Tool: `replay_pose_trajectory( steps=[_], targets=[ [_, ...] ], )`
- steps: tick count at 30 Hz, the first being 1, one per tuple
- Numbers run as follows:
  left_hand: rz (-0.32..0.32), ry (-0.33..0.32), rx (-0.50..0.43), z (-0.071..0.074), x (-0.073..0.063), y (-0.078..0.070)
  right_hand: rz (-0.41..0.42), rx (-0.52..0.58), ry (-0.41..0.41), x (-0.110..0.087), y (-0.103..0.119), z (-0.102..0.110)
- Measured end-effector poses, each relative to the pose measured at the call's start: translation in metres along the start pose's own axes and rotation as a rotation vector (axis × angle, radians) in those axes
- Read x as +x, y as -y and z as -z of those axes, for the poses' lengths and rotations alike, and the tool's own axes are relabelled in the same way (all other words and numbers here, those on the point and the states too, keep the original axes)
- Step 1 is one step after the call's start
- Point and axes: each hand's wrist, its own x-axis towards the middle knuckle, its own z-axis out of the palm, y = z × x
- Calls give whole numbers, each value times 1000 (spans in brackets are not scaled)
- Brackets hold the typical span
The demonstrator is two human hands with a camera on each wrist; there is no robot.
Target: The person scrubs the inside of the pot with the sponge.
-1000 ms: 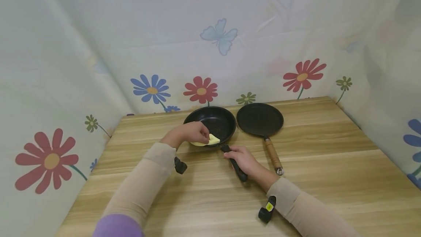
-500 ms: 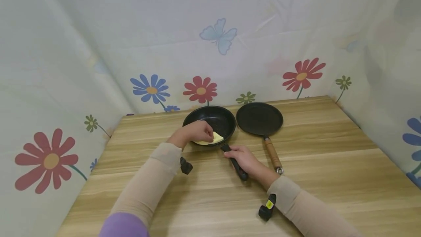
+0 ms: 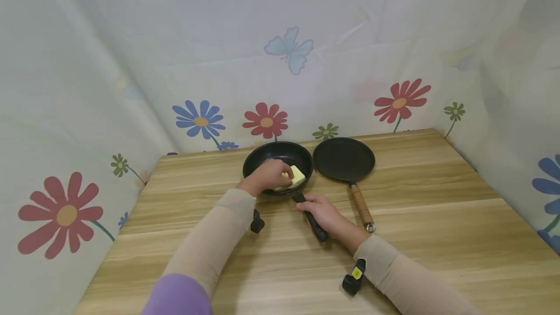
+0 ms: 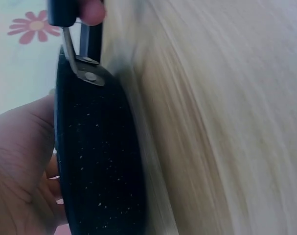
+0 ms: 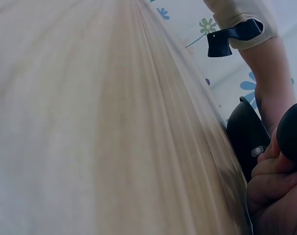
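A deep black frying pan (image 3: pixel 302 153) sits at the back of the wooden table. Inside it, my left hand (image 3: pixel 271 175) holds a folded pale yellow cloth (image 3: pixel 298 175) against the near right part of the pan. My right hand (image 3: pixel 325 213) grips the pan's black handle (image 3: pixel 316 225), thumb along the top. In the left wrist view the speckled outer wall of the frying pan (image 4: pixel 102 161) hides the cloth and most of the left fingers. The right wrist view shows curled right fingers (image 5: pixel 270 188) under the handle's end.
Just right of the frying pan lies a flat black griddle pan (image 3: pixel 343 158) with a wooden handle (image 3: pixel 361 203) pointing toward me. A white curtain (image 3: pixel 210 57) printed with flowers stands behind the wooden table (image 3: pixel 420 237) and along its sides.
My left hand has slid right across the pan with the cloth, from its near left side to its near right side. My right hand stays on the handle, and the pan has barely moved.
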Motion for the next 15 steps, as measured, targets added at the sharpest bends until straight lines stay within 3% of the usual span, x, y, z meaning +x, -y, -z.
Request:
replay_pose_trajectory(
  steps=[7,15],
  targets=[
    [37,-26,114,-1,12,-6,5,-12,4,1,-2,3],
    [99,-9,140,3,19,-8,18,-17,-2,0,-2,1]
  ],
)
